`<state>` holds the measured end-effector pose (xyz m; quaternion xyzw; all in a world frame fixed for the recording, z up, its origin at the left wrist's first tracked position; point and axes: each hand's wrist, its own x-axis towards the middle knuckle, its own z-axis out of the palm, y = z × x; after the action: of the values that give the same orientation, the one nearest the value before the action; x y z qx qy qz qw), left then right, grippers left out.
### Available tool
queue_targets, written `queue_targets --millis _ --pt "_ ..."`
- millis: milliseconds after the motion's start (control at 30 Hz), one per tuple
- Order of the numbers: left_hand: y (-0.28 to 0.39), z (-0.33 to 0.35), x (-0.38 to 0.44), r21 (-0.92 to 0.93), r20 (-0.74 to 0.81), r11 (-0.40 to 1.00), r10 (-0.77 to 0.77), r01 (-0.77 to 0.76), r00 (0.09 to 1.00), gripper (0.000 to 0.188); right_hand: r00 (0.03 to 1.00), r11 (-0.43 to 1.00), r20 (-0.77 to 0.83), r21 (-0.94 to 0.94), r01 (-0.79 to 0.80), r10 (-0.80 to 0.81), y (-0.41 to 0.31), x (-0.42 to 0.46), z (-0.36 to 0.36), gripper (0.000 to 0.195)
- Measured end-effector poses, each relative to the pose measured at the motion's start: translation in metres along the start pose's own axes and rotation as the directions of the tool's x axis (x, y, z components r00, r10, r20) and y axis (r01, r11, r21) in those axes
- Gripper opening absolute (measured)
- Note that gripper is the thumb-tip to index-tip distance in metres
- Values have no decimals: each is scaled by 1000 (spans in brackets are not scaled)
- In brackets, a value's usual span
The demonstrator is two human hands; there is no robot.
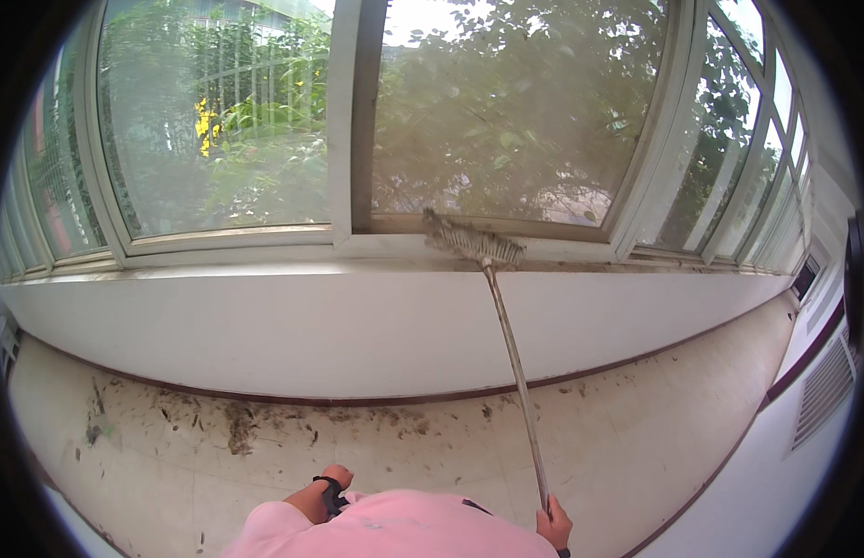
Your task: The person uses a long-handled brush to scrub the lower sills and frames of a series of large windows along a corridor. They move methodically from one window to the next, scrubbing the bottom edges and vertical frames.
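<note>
My right hand [555, 522] grips the long handle [515, 363] of a broom near its lower end, at the bottom right of the view. The broom's dirty, bristled head [473, 243] lies at the window ledge, against the lower frame of the middle window. My left hand [339, 476] is in front of my body with a black band on the wrist; it touches neither the broom nor the wall, and its fingers are too small to make out. Below the ledge is a white wall [299, 328]. Dirt and dry leaves [240, 427] lie scattered on the pale floor.
Large framed windows [215, 125] run along the wall, with greenery outside. Dirt lies on the window sill [571, 266] right of the broom head. A dark red baseboard [320, 401] edges the floor. A louvred vent [822, 390] is in the wall at the right.
</note>
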<state>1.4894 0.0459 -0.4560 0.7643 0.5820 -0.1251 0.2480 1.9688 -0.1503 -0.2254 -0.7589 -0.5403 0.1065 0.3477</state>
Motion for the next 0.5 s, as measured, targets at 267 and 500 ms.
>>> queue_targets --millis 267,500 --pt "38 -55 -19 -346 0 913 -232 218 973 36 994 998 -96 20 59 -57 -41 20 -33 43" --pt "31 -35 -12 -341 -65 928 -185 152 981 34 831 886 -461 175 430 -312 -154 164 -19 41"
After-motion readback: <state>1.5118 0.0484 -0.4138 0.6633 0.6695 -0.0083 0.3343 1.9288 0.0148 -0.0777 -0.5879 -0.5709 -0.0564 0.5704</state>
